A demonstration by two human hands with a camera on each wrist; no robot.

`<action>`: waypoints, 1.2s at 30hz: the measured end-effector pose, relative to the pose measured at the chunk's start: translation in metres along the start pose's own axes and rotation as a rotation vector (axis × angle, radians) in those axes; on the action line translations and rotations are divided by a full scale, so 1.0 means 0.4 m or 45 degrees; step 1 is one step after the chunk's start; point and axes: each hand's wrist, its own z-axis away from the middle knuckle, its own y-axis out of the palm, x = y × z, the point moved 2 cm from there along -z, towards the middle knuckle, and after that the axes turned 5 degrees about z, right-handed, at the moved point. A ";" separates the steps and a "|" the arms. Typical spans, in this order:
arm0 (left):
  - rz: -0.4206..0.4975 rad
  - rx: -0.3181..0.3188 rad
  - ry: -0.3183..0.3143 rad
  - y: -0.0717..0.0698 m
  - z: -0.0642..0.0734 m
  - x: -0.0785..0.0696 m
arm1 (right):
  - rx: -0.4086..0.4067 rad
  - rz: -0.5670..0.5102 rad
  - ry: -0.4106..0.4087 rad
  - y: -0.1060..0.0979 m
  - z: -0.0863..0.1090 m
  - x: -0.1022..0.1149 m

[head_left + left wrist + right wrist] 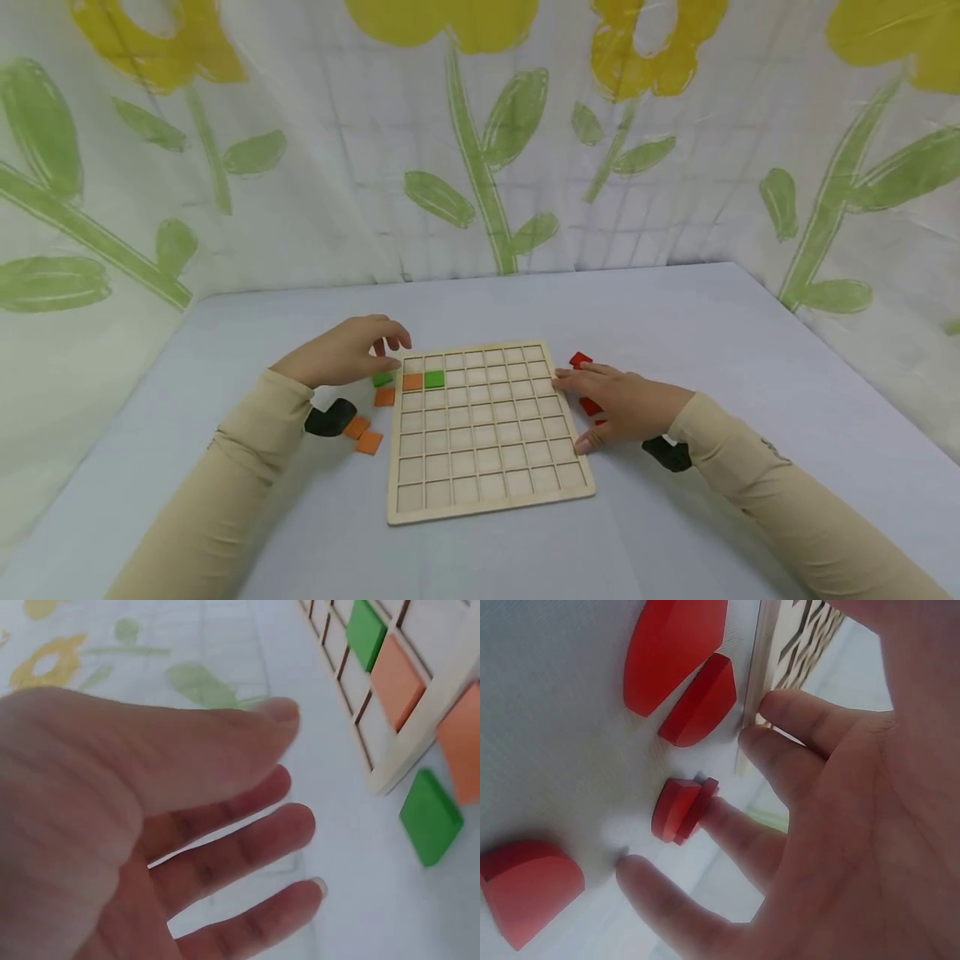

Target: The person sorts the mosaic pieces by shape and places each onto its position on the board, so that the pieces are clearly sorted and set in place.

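A wooden grid board (491, 505) lies flat in the middle of the table. In its second row from the far side sit an orange tile (412, 382) and, to the right, a green tile (434, 379). My left hand (345, 350) hovers by the board's far left corner, fingers loosely bent and thumb apart, holding nothing. Below it lie a loose green tile (431, 817) and a loose orange tile (463, 742). My right hand (622, 404) is spread at the board's right edge, two fingertips against its side. Several red tiles (699, 701) lie under that palm; one fingertip meets a small red pair (684, 810).
Two more orange tiles (368, 442) lie left of the board, near the dark band (330, 417) on the left wrist. A white curtain (300, 192) with printed flowers hangs behind the table's far edge. The tabletop (660, 317) is pale and smooth.
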 end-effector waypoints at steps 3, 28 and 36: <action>-0.009 0.005 -0.065 -0.016 0.014 0.008 | -0.006 -0.003 -0.001 0.000 0.002 -0.001; 0.035 0.113 -0.255 0.053 0.007 0.069 | -0.012 0.021 -0.014 0.013 0.005 -0.005; 0.019 0.089 -0.224 0.039 0.004 0.074 | -0.025 0.043 -0.020 -0.003 0.000 0.001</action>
